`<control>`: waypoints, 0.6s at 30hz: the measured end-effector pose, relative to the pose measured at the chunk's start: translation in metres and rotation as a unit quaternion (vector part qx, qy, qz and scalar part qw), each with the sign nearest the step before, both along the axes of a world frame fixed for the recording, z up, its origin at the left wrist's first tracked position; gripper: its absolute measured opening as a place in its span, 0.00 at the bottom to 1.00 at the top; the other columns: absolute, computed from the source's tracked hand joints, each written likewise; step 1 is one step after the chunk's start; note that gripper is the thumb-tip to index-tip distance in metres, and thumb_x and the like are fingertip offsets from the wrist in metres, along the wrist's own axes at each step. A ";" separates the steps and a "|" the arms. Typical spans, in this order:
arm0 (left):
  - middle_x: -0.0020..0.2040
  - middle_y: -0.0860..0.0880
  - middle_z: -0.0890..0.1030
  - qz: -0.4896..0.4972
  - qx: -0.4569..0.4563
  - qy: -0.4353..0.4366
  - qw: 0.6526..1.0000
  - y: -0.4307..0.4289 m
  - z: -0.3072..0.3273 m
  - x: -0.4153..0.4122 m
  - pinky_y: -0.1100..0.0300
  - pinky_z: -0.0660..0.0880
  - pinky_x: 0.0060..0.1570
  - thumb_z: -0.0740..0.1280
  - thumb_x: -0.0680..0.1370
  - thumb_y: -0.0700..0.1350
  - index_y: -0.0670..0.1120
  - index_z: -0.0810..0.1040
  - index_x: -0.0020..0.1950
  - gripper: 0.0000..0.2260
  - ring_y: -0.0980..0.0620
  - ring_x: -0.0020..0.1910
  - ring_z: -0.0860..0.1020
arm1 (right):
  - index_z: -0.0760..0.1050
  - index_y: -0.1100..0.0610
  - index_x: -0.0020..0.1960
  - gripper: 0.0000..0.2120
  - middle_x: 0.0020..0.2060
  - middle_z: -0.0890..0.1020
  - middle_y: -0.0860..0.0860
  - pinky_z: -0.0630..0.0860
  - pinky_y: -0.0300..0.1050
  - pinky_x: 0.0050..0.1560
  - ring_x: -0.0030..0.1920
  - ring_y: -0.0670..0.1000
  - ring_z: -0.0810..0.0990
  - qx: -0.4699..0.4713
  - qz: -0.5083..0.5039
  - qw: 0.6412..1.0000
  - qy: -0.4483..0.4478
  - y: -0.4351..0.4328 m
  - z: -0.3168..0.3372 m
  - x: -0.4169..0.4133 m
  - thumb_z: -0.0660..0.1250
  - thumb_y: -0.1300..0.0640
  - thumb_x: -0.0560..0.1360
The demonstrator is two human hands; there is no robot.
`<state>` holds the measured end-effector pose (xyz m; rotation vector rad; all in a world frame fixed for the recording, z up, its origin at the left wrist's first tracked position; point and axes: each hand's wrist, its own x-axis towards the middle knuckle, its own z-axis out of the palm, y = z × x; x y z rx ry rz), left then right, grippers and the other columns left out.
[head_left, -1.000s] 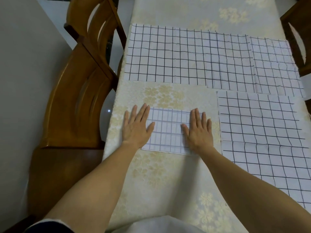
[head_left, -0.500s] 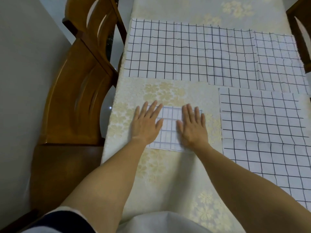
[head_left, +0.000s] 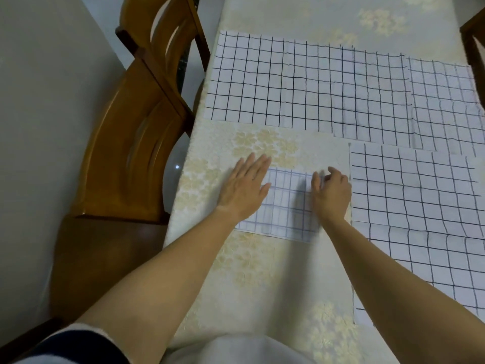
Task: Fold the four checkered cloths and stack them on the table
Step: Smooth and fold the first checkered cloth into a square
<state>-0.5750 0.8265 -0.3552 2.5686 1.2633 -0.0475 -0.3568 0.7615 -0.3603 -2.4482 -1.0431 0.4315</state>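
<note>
Folded cloth [head_left: 286, 203] lies centre frame on the worktop [head_left: 262, 271]: a small rectangle, one of four.

L hand [head_left: 242, 191]: grip wide, fingers straight, palm flat on the cloth's left part, holding nothing. R hand [head_left: 332, 195]: grip narrow, thumb + fingers curled on the cloth's right edge, pinching it. Hand is motion-blurred, so which layers are in the pinch: can't tell.

Other three unfolded, flat: long cloth [head_left: 275, 85] across upper frame, fine-grid cloth [head_left: 446, 101] upper right, big cloth [head_left: 420, 206] at right, just beside R hand.

Risks (judgement):
- R pinch takes top layer only → fold opens instead of halving, edges out of register.
- L palm too light → whole packet slides on the floral cover when R pulls across.
- R forearm passes over big cloth's lower left (contact: can't tell); a sweep could drag or crease it.
- Thin fabric prob. springs back w/o a firm crease pass → poor base for the stack.
</note>
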 end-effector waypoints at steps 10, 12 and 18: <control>0.84 0.50 0.41 0.003 0.004 0.024 1.000 -0.008 -0.025 0.007 0.45 0.42 0.81 0.43 0.84 0.65 0.54 0.40 0.84 0.31 0.47 0.83 0.40 | 0.60 0.54 0.31 0.27 0.26 0.63 0.50 0.60 0.43 0.31 0.27 0.49 0.63 -0.099 -0.048 0.965 0.240 0.004 0.026 0.008 0.70 0.42 0.77; 0.84 0.50 0.41 0.002 0.008 0.027 1.000 -0.008 -0.025 0.007 0.44 0.42 0.80 0.43 0.85 0.64 0.55 0.40 0.84 0.30 0.47 0.83 0.40 | 0.61 0.55 0.31 0.26 0.26 0.64 0.51 0.60 0.44 0.33 0.28 0.50 0.64 -0.130 -0.038 0.960 0.244 -0.003 0.028 0.008 0.71 0.44 0.77; 0.84 0.49 0.41 0.001 0.022 0.026 0.999 -0.008 -0.026 0.006 0.43 0.43 0.80 0.42 0.84 0.63 0.59 0.40 0.83 0.28 0.45 0.83 0.41 | 0.79 0.66 0.51 0.20 0.44 0.83 0.62 0.74 0.48 0.41 0.41 0.57 0.81 -0.069 -0.044 0.960 0.268 -0.032 0.028 -0.011 0.70 0.46 0.76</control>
